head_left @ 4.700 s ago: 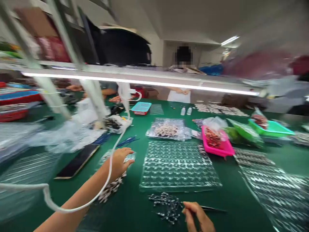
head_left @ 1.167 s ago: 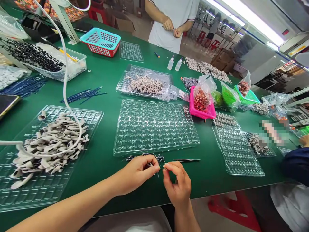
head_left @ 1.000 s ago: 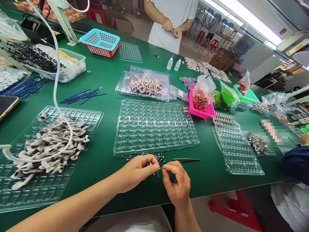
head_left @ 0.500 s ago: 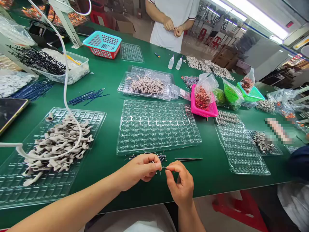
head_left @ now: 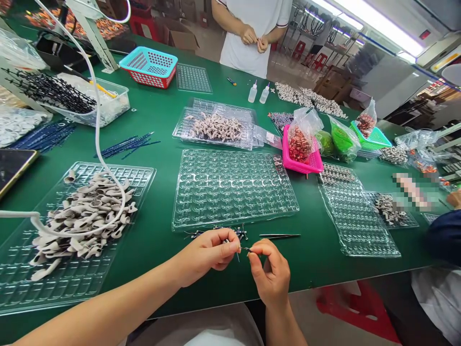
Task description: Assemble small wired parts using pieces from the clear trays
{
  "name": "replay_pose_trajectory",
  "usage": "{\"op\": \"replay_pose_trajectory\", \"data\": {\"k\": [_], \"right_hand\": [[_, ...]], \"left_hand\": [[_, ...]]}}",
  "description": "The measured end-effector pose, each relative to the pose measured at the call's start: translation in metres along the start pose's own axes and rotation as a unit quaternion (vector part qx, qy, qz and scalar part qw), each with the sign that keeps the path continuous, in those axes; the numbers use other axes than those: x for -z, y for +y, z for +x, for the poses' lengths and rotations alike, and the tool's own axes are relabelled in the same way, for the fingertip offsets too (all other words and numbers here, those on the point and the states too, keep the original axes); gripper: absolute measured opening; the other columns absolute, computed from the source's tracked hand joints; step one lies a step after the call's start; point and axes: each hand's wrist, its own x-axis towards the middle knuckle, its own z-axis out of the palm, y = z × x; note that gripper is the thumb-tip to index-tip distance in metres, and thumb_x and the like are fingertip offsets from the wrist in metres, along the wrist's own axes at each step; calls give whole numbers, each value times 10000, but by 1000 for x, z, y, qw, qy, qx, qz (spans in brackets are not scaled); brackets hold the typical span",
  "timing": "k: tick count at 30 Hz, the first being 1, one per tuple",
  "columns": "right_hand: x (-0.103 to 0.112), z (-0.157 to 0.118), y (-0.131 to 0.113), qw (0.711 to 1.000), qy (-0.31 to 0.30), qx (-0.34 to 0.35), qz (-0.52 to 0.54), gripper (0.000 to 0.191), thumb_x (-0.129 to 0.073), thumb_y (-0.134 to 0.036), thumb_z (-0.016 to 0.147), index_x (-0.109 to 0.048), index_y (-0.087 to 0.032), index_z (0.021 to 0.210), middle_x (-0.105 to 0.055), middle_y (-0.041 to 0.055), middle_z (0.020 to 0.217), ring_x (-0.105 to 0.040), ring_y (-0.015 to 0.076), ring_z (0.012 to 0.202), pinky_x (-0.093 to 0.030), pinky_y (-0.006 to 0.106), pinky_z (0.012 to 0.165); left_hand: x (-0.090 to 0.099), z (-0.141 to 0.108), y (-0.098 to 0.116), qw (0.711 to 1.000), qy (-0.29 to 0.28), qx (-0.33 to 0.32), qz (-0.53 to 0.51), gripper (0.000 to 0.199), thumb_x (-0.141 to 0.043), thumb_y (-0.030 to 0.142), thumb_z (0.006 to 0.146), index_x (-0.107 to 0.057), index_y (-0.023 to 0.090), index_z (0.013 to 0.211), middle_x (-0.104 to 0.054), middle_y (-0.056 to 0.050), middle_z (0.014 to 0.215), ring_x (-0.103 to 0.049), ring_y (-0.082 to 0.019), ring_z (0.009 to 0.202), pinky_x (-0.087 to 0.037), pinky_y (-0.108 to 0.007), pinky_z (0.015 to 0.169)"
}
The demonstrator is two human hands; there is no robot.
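Observation:
My left hand (head_left: 212, 251) is closed in a pinch around a small part with thin wire leads, most of it hidden by the fingers. My right hand (head_left: 271, 271) pinches the dark end of a thin wire (head_left: 244, 248) that spans the short gap between both hands. Just behind my left hand lies a small pile of dark blue and white wired parts (head_left: 240, 232). Metal tweezers (head_left: 280, 236) rest on the green table to the right of that pile. Beyond them sits a clear moulded tray (head_left: 230, 192), with a few beige pieces in its far right corner.
At left, a tray holds a heap of grey-beige shells (head_left: 86, 206), crossed by a white cable (head_left: 96, 110). More shells (head_left: 218, 127) lie on stacked trays behind. A pink basket (head_left: 304, 163) and another tray (head_left: 360, 216) stand right. A person (head_left: 248, 38) stands opposite.
The camera view has shifted slightly. My hands stay close together in nearly the same pose, with the wire between the fingertips a little straighter.

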Motion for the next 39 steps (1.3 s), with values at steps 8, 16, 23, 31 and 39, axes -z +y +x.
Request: {"op": "replay_pose_trajectory", "data": {"k": [8, 16, 23, 31, 39], "right_hand": [[0, 1, 0, 1000, 0, -1, -4, 74, -562, -157, 893, -600, -219, 911, -627, 17, 786, -606, 148, 711, -507, 279, 639], [0, -2, 5, 999, 45, -14, -7, 89, -569, -158, 895, -613, -224, 934, -646, 28, 832, -634, 162, 781, -529, 284, 692], [0, -5, 9, 995, 85, -44, -11, 74, -582, -173, 894, -629, -222, 924, -626, 24, 822, -620, 157, 774, -527, 277, 684], [0, -4, 8, 997, 68, -40, -8, 91, -580, -148, 884, -621, -223, 914, -626, 12, 819, -615, 146, 771, -518, 263, 689], [0, -3, 8, 998, 52, -41, -14, 109, -581, -134, 883, -611, -231, 922, -630, -4, 828, -616, 134, 770, -509, 247, 694]], "left_hand": [[1, 0, -3, 1000, 1, -5, 17, 394, -692, 516, 816, -506, 170, 792, -336, 67, 613, -237, -87, 557, -172, -251, 523], [-4, -2, 5, 999, 12, 9, -37, 350, -703, 447, 819, -602, 130, 929, -410, 43, 646, -314, -90, 586, -194, -245, 531], [-7, 0, 5, 999, 51, -15, -1, 414, -686, 474, 838, -580, 144, 1065, -616, -39, 881, -561, -132, 702, -397, -272, 609], [-7, 2, 4, 998, 55, -30, -30, 371, -694, 472, 845, -521, 156, 933, -694, -92, 1028, -651, -152, 773, -471, -274, 653], [-7, 1, 4, 998, 51, -24, -30, 382, -703, 480, 839, -522, 156, 929, -704, -86, 1010, -647, -143, 768, -474, -267, 661]]}}
